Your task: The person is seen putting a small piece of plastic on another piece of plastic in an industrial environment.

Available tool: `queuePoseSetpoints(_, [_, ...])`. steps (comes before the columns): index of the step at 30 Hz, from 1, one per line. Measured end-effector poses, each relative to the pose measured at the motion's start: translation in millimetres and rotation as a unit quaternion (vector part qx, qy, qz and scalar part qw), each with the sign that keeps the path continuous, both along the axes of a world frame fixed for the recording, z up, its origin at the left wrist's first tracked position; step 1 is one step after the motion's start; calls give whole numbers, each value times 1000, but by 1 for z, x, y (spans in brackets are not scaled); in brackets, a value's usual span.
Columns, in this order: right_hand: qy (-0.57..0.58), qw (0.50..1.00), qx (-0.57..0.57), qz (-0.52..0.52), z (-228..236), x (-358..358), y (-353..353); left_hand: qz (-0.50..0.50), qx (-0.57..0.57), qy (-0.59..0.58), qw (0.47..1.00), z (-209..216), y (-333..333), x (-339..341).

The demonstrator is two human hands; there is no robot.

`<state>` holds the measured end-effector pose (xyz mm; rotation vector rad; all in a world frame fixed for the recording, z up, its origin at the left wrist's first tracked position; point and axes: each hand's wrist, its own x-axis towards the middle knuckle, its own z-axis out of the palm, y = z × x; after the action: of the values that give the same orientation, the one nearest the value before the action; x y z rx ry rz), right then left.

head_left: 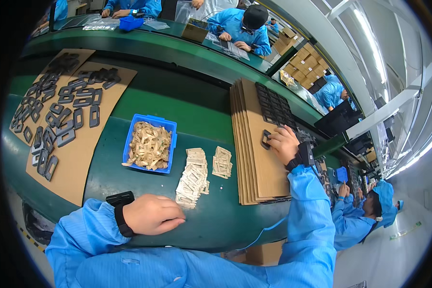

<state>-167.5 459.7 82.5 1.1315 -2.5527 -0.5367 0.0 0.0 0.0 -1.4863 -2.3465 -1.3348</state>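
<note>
Right hand (283, 144) gripped a black frame (266, 139) over cardboard (269, 182); left hand (153, 214), half-curled, rested on the near table (211, 223), contents unclear.

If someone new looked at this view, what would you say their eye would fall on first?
Probably the bright blue bin heaped with tan strips, left of center on the green table. Next, likely the many dark frames scattered over flat cardboard at the left, then the right hand at a small dark piece on the cardboard stack.
</note>
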Motion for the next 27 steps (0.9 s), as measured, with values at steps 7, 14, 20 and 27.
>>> queuePoseSetpoints(7, [73,989,-130,-1,14,-21,-8,2,19,12,1000,3,2,1])
queuePoseSetpoints(14, [108,978,-177,-13,-8,-46,11,8,11,6,1000,-1,0,0])
queuePoseSetpoints(20, [125,980,-151,-37,-22,-51,10,2,10,18,1000,1,-1,1])
queuePoseSetpoints(27, [118,984,-124,-59,-26,-58,7,4,20,14,1000,-1,-1,0])
